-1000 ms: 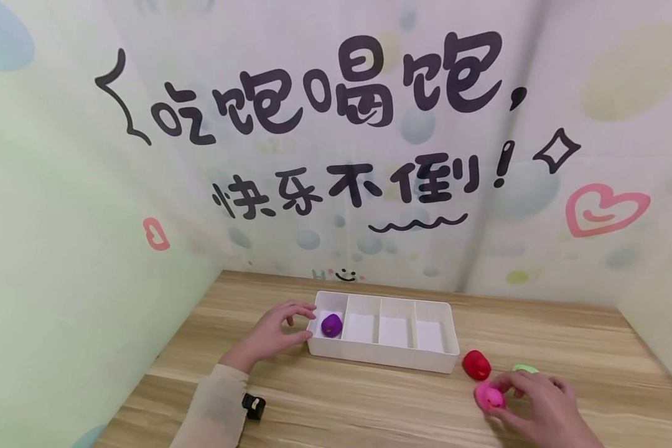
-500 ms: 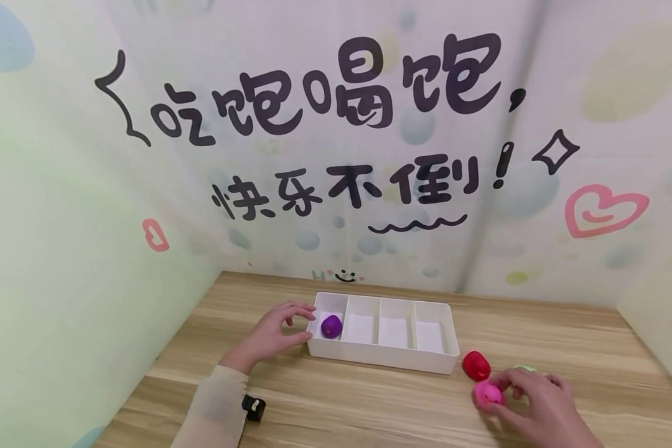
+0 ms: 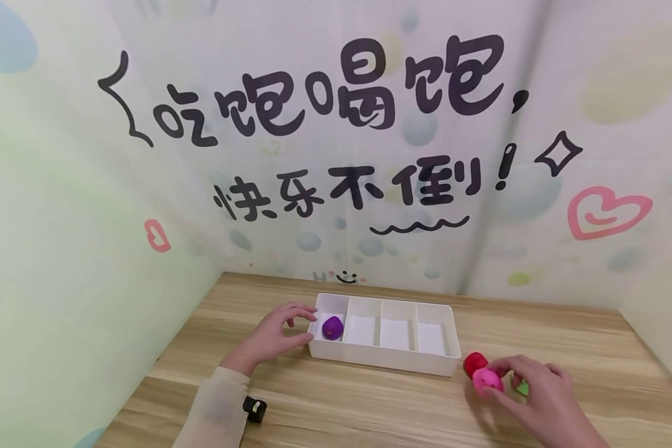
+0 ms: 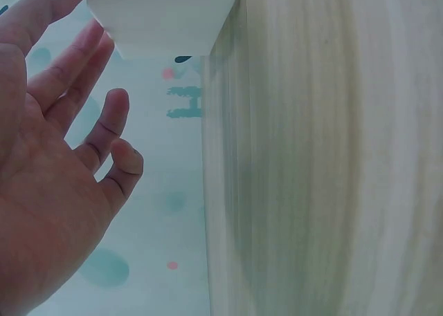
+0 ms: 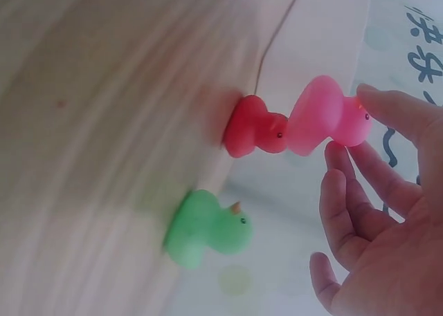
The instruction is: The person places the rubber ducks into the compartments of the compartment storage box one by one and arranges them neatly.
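A pink rubber duck (image 3: 486, 381) is pinched by its head between the thumb and fingers of my right hand (image 3: 543, 393); in the right wrist view the pink duck (image 5: 324, 115) is raised off the table. Behind it sits a red rubber duck (image 5: 252, 128), partly hidden in the head view. A green rubber duck (image 5: 208, 229) stands on the table below my right hand, mostly covered by it from above. My left hand (image 3: 274, 336) touches the left end of a white divided box (image 3: 383, 359) with fingertips and thumb. A purple rubber duck (image 3: 332, 328) lies in the box's leftmost compartment.
Wood-grain table (image 3: 369, 410) runs back to a printed cloth wall (image 3: 291, 249). Another wall panel (image 3: 89, 298) borders the left side. A small black clip-like object (image 3: 254, 409) sits by the left sleeve.
My right hand has lifted the pink duck slightly off the table, and more of the green duck shows from above. The left hand stays at the box.
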`<state>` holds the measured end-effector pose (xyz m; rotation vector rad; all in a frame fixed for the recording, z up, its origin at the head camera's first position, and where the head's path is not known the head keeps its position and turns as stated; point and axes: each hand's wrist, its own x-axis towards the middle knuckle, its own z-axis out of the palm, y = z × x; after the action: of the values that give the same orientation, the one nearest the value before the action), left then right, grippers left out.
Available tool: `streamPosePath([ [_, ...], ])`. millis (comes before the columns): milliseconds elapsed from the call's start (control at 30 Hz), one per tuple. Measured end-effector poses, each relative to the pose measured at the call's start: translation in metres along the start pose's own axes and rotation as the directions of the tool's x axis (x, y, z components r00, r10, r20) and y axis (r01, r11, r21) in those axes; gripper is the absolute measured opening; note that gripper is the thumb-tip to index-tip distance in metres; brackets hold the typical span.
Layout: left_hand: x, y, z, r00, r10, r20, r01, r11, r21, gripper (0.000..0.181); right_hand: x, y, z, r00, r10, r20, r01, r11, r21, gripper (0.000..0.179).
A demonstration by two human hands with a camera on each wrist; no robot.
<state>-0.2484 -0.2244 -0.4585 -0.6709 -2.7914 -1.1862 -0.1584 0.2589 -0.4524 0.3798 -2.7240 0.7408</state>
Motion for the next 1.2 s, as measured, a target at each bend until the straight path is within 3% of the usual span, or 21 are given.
streamPosePath([
  [133,0.000,0.000,0.000,1.000,0.009,-0.001,-0.009,1.000,0.008,0.027,0.005,-0.005,-0.002,0.999,-0.029,-0.038,0.029,1.000,-0.001,0.036],
  [300,-0.001,-0.001,-0.001,1.000,-0.002,0.001,0.002,1.000,0.015,0.029,0.016,-0.017,0.002,0.983,-0.117,-0.141,0.116,0.993,-0.018,0.036],
  [500,-0.001,-0.002,-0.002,1.000,0.001,-0.001,-0.001,1.000,0.004,0.030,0.034,-0.035,0.003,0.972,-0.151,-0.181,0.155,0.988,0.008,0.036],
  [833,0.000,-0.002,0.000,1.000,0.019,0.002,-0.019,1.000,0.010,0.030,0.053,-0.057,0.003,0.972,-0.162,-0.171,0.173,0.984,0.052,0.035],
  [1200,0.000,-0.006,0.002,1.000,0.027,-0.010,-0.027,1.000,-0.001,0.032,0.078,-0.074,0.031,0.975,-0.176,-0.137,0.192,0.975,0.115,0.032],
])
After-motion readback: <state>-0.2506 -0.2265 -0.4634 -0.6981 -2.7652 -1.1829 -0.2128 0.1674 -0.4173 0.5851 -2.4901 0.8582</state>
